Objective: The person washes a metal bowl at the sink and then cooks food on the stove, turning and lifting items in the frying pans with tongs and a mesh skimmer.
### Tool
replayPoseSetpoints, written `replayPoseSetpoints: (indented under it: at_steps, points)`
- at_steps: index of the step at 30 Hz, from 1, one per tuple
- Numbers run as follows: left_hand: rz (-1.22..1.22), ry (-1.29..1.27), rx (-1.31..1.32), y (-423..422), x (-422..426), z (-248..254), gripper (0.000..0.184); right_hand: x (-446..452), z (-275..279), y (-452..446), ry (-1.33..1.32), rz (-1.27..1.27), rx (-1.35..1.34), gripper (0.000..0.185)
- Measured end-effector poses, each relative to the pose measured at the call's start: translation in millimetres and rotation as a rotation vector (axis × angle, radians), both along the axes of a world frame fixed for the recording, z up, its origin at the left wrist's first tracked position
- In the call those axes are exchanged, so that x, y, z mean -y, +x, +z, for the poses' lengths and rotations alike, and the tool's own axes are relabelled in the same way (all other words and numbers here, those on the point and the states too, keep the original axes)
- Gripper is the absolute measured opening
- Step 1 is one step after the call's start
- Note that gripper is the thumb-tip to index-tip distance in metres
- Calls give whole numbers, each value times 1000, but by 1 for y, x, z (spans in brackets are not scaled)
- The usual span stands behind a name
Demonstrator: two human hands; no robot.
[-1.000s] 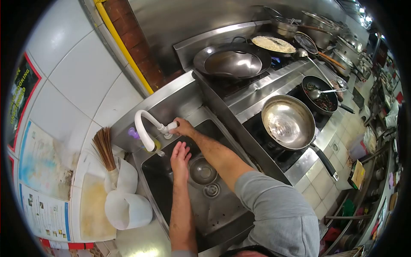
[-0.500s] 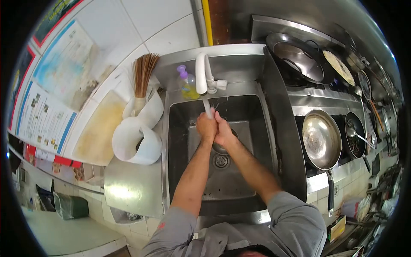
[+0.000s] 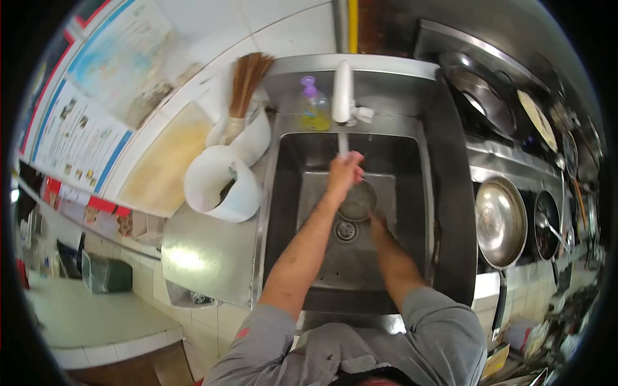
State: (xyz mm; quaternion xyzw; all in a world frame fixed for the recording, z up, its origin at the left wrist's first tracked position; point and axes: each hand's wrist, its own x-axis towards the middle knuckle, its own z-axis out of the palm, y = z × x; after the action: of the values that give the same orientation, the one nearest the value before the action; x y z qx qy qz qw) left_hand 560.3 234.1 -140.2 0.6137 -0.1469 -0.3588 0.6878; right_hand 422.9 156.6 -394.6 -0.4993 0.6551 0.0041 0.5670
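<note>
Sink [image 3: 335,267], seen from above, with both forearms reaching into it. Printed sheet [image 3: 74,138] at left: lines of text and small pictures within a blue border, wording too small to read. Tap [image 3: 343,96]: white, pouring water [image 3: 344,145] onto the left hand; a moderate flow should limit splashing. Bowl [image 3: 356,204]: in the sink, near the drain [image 3: 346,231]. Left hand [image 3: 347,170]: under the stream, apart from the right, fingers loosely curled; whether they enclose anything cannot be told. Thorough rinsing would favour spread fingers, with palm and back turned through the water. Right hand [image 3: 375,220]: at the bowl's near right edge, blurred, its grip unclear. Soap bottle [image 3: 314,117]: left of the tap, no legible label. Sleeve mark [image 3: 242,333]: red, illegible.
</note>
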Motion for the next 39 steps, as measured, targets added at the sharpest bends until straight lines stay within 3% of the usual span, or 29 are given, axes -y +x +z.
replayPoseSetpoints:
  at_steps: [2,4,5,7,9,13,15,16,18,19,21,22,23,24,25,27,29,32,34,35,37,38,39]
  points:
    - [-163,50,39,-11,0,-14,20,-2,-36,3,58,115,145,82]
    - [-197,89,286,-16,-3,-45,16,-5,-12,15,175,233,156,79]
    - [-179,91,290,-15,-11,-59,16,-6,-2,23,94,205,165,74]
    - [-149,174,567,-16,-21,-75,26,-3,15,37,-73,135,185,66]
    - [-125,217,584,-17,-29,-80,32,0,28,47,-245,54,208,58]
    - [-165,307,528,-18,-46,-76,37,10,-5,84,-230,52,202,61]
    - [-142,319,675,-21,-53,-70,42,4,-10,93,-792,586,71,66]
    - [-163,368,835,-20,-58,-69,50,0,5,95,-794,588,74,66]
    - [-127,395,911,-18,-71,-67,52,-5,43,97,-773,1052,175,50]
    - [-93,424,989,-18,-77,-68,54,-6,65,94,-780,1062,173,50]
    - [-21,499,1084,-22,-90,-74,54,-12,119,86,-891,1398,411,27]
    - [38,581,1180,-23,-95,-76,54,-16,151,85,-898,1414,406,27]
    - [53,576,1172,-21,-101,-73,54,-21,186,85,-875,1566,384,20]
    - [-25,603,967,-17,-106,-70,47,-26,213,89,-845,1714,358,15]
    - [-108,622,765,-16,-111,-68,40,-31,231,96,-850,1719,350,15]
    - [-144,633,763,-6,-117,-89,37,-45,265,115,-901,1809,491,10]
    - [-185,651,763,-10,-129,-85,34,-91,327,139,-1072,1604,984,13]
    - [-246,662,703,-34,-151,-49,30,-168,382,186,-1131,1462,1238,20]
    - [-238,621,676,-48,-164,-56,28,-200,362,233,-1378,1528,1062,18]
    - [-239,628,677,-53,-173,-59,28,-207,357,249,-1375,1523,1068,18]
    - [-184,513,767,-60,-189,-63,29,-215,347,272,-1162,1891,165,19]
    - [-183,516,770,-60,-194,-63,29,-219,340,279,-1164,1889,169,19]
    - [-177,489,743,-61,-201,-62,30,-224,334,284,-975,1997,82,21]
